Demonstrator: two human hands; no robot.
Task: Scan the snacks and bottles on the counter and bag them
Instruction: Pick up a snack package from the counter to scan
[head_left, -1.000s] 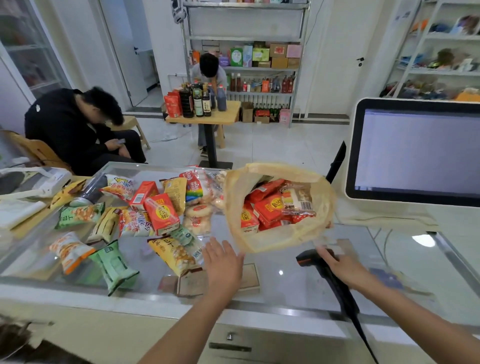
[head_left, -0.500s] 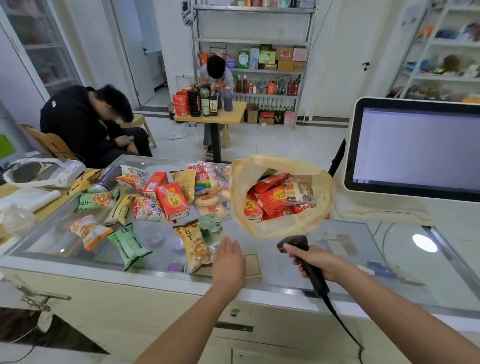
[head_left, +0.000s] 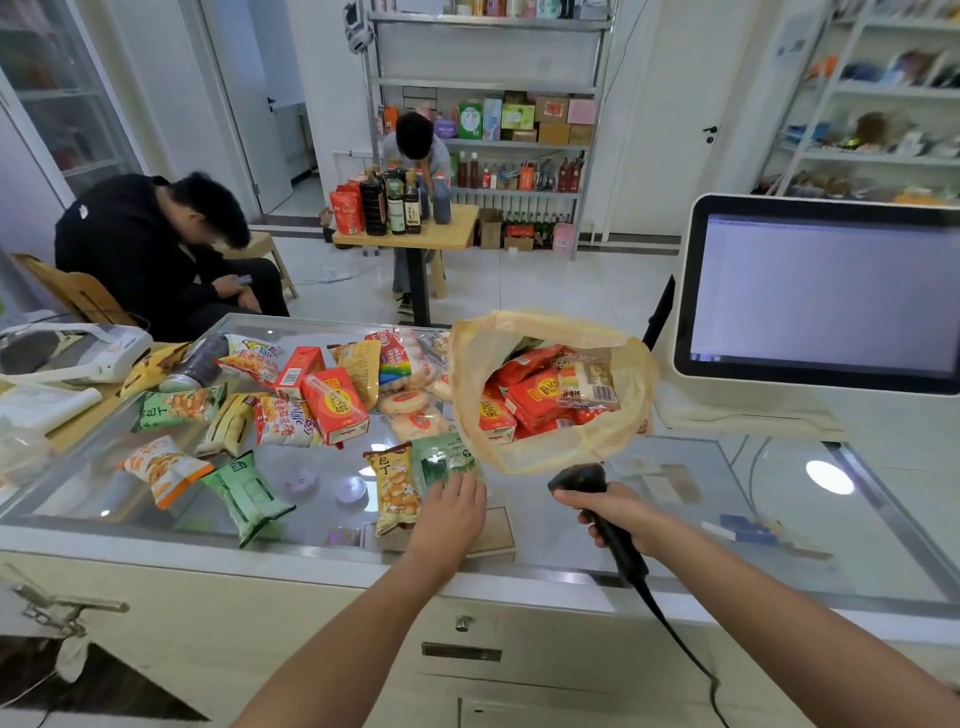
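Several snack packets and red cartons (head_left: 332, 405) lie scattered on the glass counter (head_left: 727, 499). A yellowish plastic bag (head_left: 550, 447) stands open at the centre, holding red cartons and a rice-cracker pack (head_left: 587, 384). My left hand (head_left: 452, 514) reaches over the counter with straight fingers, its fingertips touching a green snack packet (head_left: 447, 457) beside a yellow packet (head_left: 397, 488). My right hand (head_left: 618, 514) grips the handle of a black barcode scanner (head_left: 582, 478), held just below the bag, its cable trailing down toward me.
A white touchscreen monitor (head_left: 826, 296) stands at the right of the counter. A dark can (head_left: 200, 358) and a white device (head_left: 98, 348) sit at the far left. Two people sit beyond the counter, near a small wooden table (head_left: 415, 228) with bottles. Drawers are below the counter's front edge.
My left hand has moved forward onto the green packet. My right hand has closed round the scanner and lifted it toward the bag. The camera has tilted up a little.
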